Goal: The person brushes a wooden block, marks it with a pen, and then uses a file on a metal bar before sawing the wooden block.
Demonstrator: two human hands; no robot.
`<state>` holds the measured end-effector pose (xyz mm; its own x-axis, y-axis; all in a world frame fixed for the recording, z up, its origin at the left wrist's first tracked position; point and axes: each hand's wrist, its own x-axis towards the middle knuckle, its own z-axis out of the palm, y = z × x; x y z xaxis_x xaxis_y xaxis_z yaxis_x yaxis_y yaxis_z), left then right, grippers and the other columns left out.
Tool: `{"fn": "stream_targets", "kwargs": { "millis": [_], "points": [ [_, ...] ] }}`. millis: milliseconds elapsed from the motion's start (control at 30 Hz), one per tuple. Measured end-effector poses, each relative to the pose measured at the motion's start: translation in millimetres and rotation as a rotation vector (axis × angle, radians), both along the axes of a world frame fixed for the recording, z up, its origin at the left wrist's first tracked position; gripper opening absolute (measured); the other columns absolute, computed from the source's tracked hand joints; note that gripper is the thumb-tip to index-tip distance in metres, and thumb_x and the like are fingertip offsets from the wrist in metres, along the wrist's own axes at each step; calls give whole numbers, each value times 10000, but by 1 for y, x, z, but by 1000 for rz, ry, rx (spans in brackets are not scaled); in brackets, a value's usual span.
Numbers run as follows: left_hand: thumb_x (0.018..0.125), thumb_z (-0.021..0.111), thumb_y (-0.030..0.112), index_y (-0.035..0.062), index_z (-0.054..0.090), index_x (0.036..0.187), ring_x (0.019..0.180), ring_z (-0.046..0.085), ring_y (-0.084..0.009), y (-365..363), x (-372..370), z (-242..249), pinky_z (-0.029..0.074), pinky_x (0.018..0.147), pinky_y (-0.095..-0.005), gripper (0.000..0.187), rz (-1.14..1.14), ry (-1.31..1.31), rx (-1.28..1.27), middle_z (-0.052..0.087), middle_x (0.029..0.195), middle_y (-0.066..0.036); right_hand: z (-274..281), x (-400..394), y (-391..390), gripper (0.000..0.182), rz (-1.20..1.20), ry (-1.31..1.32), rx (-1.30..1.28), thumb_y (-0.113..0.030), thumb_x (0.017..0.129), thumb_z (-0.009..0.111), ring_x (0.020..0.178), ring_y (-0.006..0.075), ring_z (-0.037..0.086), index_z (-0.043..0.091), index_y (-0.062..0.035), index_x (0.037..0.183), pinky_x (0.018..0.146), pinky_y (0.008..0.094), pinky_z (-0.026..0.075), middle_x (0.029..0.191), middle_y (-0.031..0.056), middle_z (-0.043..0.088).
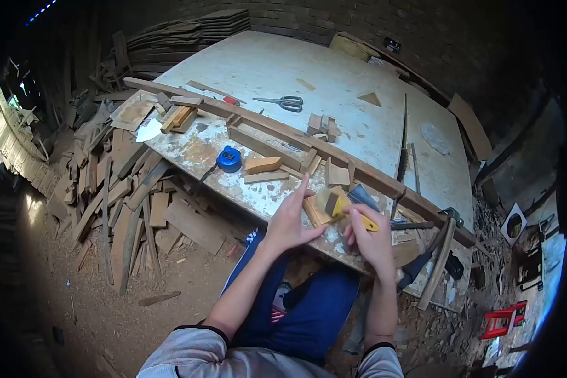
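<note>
My right hand (366,234) is closed round the yellow handle of a brush (339,204), its bristles over a small wooden block (317,211) near the table's front edge. On the block's left side is my left hand (291,220), index finger stretched out and thumb reaching along the block's lower end; whether it grips the block is unclear. A blue tape measure (229,159) and a shaped wooden piece (263,165) lie left of my hands. Just beyond the block stands a curved wooden piece (337,174).
A long wooden beam (264,121) crosses the white table (233,66). Black scissors (286,103) lie behind it. A hammer with a wooden handle (439,264) rests at the right edge. Wood scraps (132,208) are heaped on the floor at left.
</note>
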<state>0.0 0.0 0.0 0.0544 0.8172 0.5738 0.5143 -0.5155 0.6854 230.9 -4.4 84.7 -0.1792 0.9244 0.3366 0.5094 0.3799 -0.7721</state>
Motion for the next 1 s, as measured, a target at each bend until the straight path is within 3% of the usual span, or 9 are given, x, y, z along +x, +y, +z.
{"fn": "stream_targets", "kwargs": {
  "millis": [67,200,300,333,433,467,733,833,1000],
  "points": [
    [748,1013,284,46,208,1789,1192,734,-379,2,8,1,596,1067,-448,1337,8,-10,16,722,1306,-215,-11,3,7,219,-212,-155,489,-185,1150,640,661,119,734,805,-46,1118,596,269,569,777,82,770],
    [753,1007,300,15,204,1780,1194,699,-423,0,-7,0,566,1074,-472,1334,-7,8,46,708,1303,-232,-12,-9,-11,233,39,415,-242,-164,1145,640,614,75,682,780,17,1101,562,277,517,739,48,738],
    [757,1006,316,14,226,1774,1190,693,-423,-3,-7,2,566,1069,-475,1316,-2,2,48,697,1300,-231,-32,-18,8,246,-201,-42,542,-167,1154,624,590,72,654,779,17,1105,557,267,500,709,36,714],
    [760,1004,321,15,237,1771,1194,689,-422,-3,-7,3,566,1066,-476,1305,-2,-2,43,690,1306,-228,-29,-14,-4,223,-154,240,33,-150,1145,629,589,70,646,782,8,1111,563,270,497,693,33,702],
    [770,998,333,19,273,1762,1204,674,-417,-4,-7,4,566,1058,-476,1268,26,49,18,666,1319,-221,-26,-19,-5,217,-51,355,-151,-144,1139,633,593,70,640,786,7,1114,570,274,499,673,26,685],
    [773,995,336,20,285,1758,1207,669,-416,-5,-7,4,567,1054,-476,1255,39,78,10,658,1324,-219,-43,-18,2,228,-164,164,131,-160,1147,633,604,70,643,783,12,1146,576,258,518,698,27,692],
    [774,996,347,13,286,1758,1187,665,-414,-6,-7,3,573,1036,-463,1259,51,49,67,647,1305,-220,-62,-30,0,154,-180,516,269,-113,1096,706,697,101,653,745,30,1141,638,265,545,948,62,706],
    [773,998,351,5,266,1762,1183,666,-418,-6,-8,2,573,1037,-465,1278,40,41,68,646,1301,-226,-79,-15,7,164,-152,347,616,-144,1131,640,677,103,616,697,4,1169,606,242,505,1007,71,675],
    [769,1007,357,6,260,1766,1162,676,-407,-3,-9,-2,578,1024,-465,1294,32,34,99,657,1279,-220,-57,-32,3,99,-137,84,483,-98,1050,719,894,267,687,732,-3,1073,813,378,545,1009,136,689]
  ]
}}
